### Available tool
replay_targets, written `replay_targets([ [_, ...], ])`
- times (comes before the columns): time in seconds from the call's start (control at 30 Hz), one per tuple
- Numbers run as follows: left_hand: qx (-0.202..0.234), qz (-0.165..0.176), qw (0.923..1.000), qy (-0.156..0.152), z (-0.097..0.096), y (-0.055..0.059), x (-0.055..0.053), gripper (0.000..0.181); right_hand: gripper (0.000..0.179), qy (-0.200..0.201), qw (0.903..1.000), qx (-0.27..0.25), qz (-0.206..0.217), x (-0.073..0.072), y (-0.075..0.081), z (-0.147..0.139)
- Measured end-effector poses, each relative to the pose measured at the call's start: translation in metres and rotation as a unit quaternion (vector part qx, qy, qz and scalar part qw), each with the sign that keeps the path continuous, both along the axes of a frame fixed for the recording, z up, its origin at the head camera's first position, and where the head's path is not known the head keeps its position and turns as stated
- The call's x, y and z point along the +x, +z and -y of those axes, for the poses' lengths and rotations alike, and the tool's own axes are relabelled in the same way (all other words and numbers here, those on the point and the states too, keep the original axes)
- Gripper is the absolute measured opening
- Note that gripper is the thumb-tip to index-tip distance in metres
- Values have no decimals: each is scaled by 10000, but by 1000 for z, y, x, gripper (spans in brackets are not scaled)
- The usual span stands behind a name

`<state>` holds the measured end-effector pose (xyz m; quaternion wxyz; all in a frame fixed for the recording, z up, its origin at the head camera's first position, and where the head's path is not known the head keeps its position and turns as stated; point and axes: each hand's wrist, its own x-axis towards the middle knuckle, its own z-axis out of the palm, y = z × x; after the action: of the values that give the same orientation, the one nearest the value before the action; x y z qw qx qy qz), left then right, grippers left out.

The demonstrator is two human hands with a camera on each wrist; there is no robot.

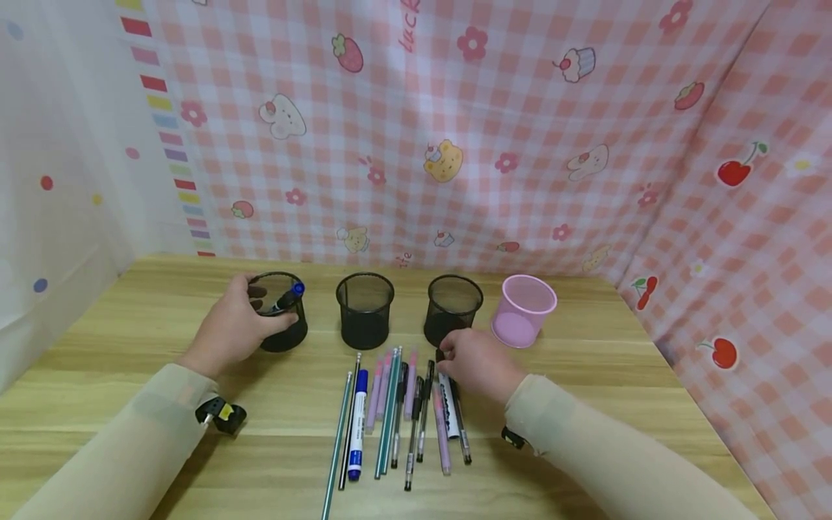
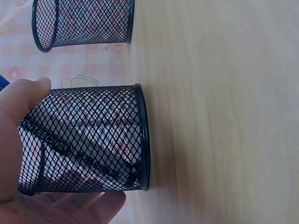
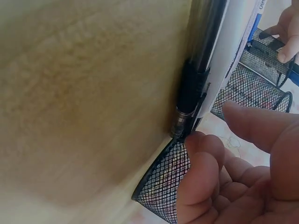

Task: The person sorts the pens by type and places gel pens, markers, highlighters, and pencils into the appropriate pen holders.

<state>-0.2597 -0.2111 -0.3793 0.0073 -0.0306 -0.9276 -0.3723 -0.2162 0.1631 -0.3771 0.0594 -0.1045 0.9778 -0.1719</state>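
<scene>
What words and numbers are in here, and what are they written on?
"luck": pink checked cloth, sideways at the picture's top edge; more may be cut off.
Cloth's low pink letters: unclear.
Marker in the leftmost black cup: blurred behind mesh.
Blue-capped white marker: too small or cut off.
White marker with black lettering: too small.
Black-capped pens: too small.
No readable numbers.

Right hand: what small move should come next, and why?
Probably close the right hand on the black-capped marker: the marker lies on the table, fingers beside its cap, while the thumb stands apart.
</scene>
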Motion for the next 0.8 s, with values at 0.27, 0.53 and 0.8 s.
replay_targets([
  [0.27,-5,23,10000,-21,-1,1,2,114,37,-33,9995,257,172,-1,-4,2],
  [0.53,-17,46,10000,-11,-1,2,3,114,44,-87,9980,490,384,-1,-2,3],
  [0.8,-76,49,10000,0,-1,1,2,115,50,-193,9975,500,465,0,-1,3],
])
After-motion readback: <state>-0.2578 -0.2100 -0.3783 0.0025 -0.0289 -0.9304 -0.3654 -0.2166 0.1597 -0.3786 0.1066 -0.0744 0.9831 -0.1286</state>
